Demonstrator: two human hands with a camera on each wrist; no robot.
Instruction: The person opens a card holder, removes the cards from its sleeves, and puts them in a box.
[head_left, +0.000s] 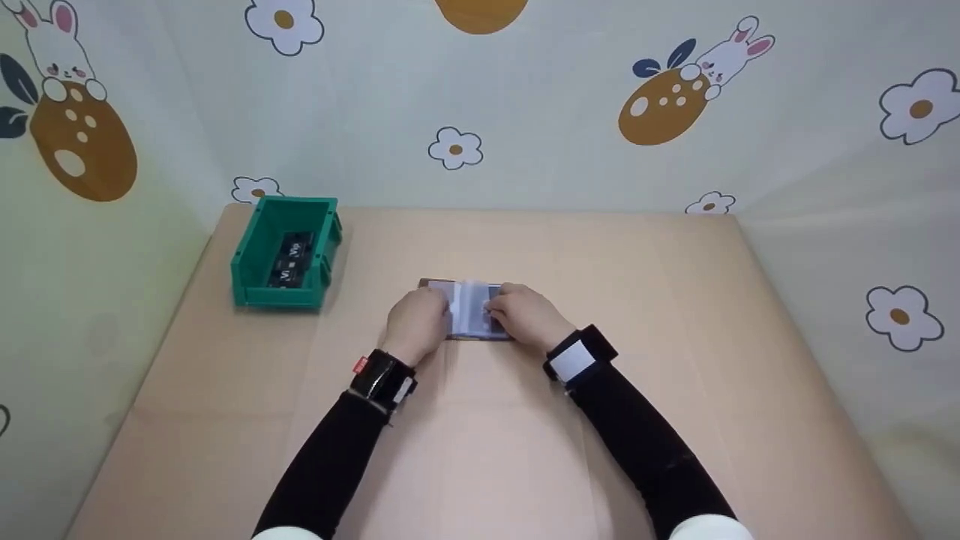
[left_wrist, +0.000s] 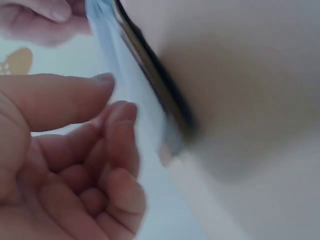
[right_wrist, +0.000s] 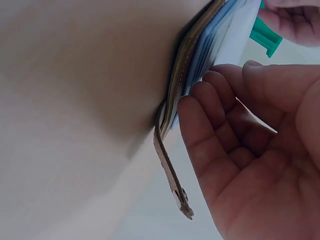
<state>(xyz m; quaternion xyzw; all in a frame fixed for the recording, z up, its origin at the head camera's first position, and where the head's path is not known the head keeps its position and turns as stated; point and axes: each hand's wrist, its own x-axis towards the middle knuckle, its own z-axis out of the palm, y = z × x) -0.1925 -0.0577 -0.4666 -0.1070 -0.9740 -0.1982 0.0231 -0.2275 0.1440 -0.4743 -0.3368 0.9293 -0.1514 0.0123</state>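
Observation:
A card holder [head_left: 472, 335] with a brown cover and clear plastic sleeves [head_left: 472, 304] lies spread on the table. At its left side my left hand [head_left: 418, 322] has thumb and forefinger drawn close together at the sleeves' edge. My right hand [head_left: 531, 313] pinches a sleeve on the right side between thumb and forefinger. In the right wrist view, a brown strap [right_wrist: 170, 175] with a snap sticks out from the cover, below the curled fingers [right_wrist: 210, 135]. The left wrist view is blurred; the cover's edge [left_wrist: 150, 75] runs beside the left hand [left_wrist: 75, 150].
A green bin [head_left: 281, 306] stands at the table's far left, with black cards [head_left: 291, 259] printed "Vip" inside. Bare table [head_left: 637, 285] stretches right of the hands. Patterned cloth walls [head_left: 555, 135] rise at the back and both sides.

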